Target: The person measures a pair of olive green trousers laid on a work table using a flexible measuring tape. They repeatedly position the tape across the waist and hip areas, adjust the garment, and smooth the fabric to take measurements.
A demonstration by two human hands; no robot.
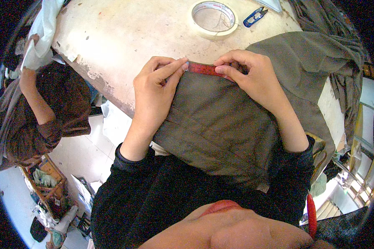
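Observation:
A dark grey-brown piece of fabric [220,112] hangs from the table edge toward my body. Along its top edge lies a short red strip [204,69] with dark marks, which looks like a tape measure. My left hand [158,85] pinches the left end of the strip against the fabric's corner, thumb and forefinger together. With thumb and fingertips closed, my right hand [249,74] grips the strip's right end; the other fingers curl underneath. What lies beneath both sets of fingertips is hidden.
Beyond my hands on the worn pale table [124,37] are a roll of cream masking tape [191,20] and blue thread snips [255,17]. More dark fabric [307,58] drapes over the right side. At left, another person's arm [38,93] holds white cloth [43,35]; a wooden crate [50,182] stands below.

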